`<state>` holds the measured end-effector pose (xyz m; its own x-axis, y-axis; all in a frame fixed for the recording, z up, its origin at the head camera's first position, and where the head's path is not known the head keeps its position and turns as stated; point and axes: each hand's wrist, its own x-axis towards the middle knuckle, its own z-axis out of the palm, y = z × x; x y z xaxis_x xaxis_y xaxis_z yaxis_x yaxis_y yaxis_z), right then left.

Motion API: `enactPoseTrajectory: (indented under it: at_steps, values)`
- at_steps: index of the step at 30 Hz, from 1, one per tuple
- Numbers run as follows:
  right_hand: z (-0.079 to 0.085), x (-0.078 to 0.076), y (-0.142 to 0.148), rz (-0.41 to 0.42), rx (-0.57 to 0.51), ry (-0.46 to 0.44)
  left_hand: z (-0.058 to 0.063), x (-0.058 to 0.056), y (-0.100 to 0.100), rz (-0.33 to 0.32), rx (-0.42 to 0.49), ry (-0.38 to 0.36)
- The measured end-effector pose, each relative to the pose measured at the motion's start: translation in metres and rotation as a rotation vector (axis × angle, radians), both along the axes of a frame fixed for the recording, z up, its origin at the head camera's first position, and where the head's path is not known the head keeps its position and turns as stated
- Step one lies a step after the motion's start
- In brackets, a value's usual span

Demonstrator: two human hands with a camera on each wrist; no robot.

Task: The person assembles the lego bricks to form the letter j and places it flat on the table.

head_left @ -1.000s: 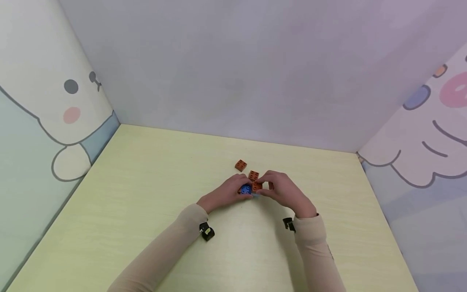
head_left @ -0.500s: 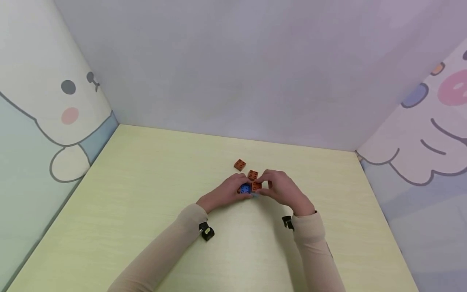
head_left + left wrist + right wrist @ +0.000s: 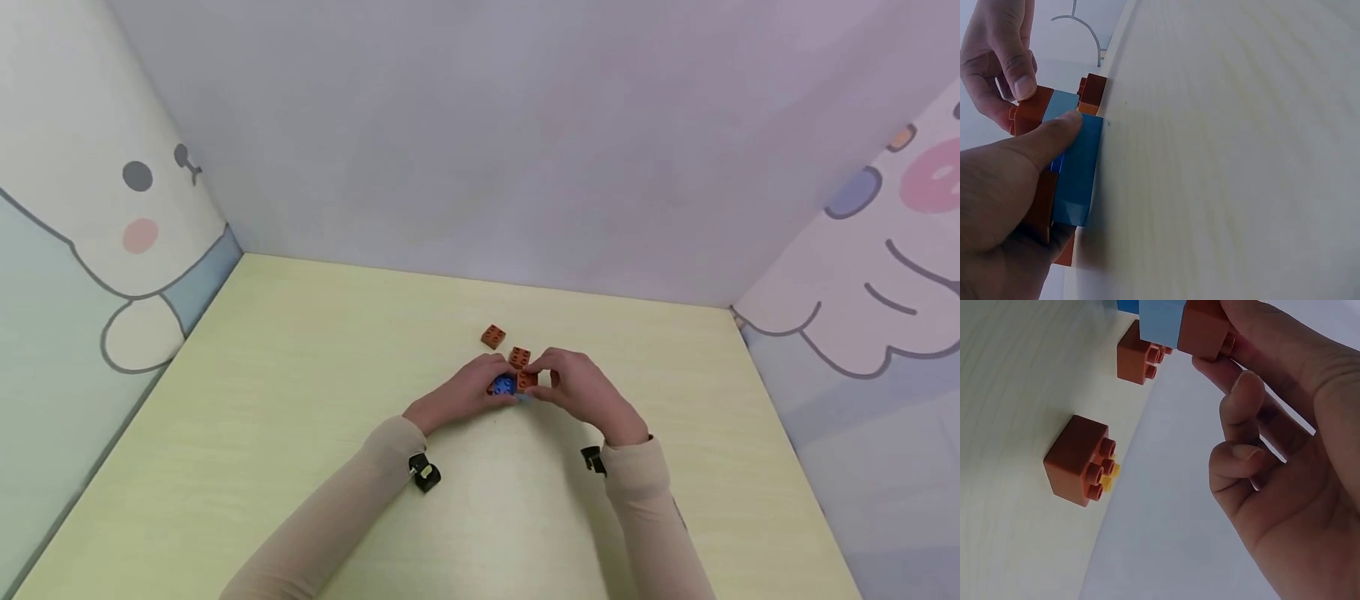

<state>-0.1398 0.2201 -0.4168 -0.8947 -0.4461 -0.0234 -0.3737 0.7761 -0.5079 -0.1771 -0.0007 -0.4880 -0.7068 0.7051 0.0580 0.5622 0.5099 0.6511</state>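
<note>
My left hand [image 3: 468,389] grips a group of toy building bricks low over the table. Its thumb lies along a long blue brick [image 3: 1082,169]; a darker blue brick [image 3: 503,385] and an orange-brown brick [image 3: 1042,203] sit on top. At the right end, my right hand [image 3: 581,387] pinches an orange brick [image 3: 1204,328] between thumb and finger. That brick stands on a light blue brick [image 3: 1160,322], touching it. Whether the studs are fully pressed in cannot be told. Fingers hide part of the group.
Just behind the group one loose orange brick [image 3: 520,357] lies on the table [image 3: 337,350]. Farther back is another orange brick [image 3: 492,336], with something small and yellow [image 3: 1113,478] partly hidden behind it in the right wrist view. Walls enclose the back and sides.
Both hands keep their hold on the bricks, with hardly any movement. The head view has shifted slightly.
</note>
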Motion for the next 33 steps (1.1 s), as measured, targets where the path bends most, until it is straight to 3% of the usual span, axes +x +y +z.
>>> enactPoseTrajectory:
  at_steps: [12,18,24,33]
  values:
    - [-0.004,0.001,0.025,-0.017,-0.037,0.004,-0.001,-0.001,0.002,0.005,-0.038,0.022]
    - [-0.005,-0.001,0.041,-0.08,0.028,0.038,-0.001,-0.001,0.001,-0.001,-0.037,0.011]
    - [-0.01,-0.003,0.048,-0.175,0.115,-0.018,-0.002,0.0,0.0,0.001,-0.032,0.005]
    - [-0.016,-0.006,0.051,-0.204,0.129,-0.041,-0.002,0.0,0.0,0.001,-0.027,0.009]
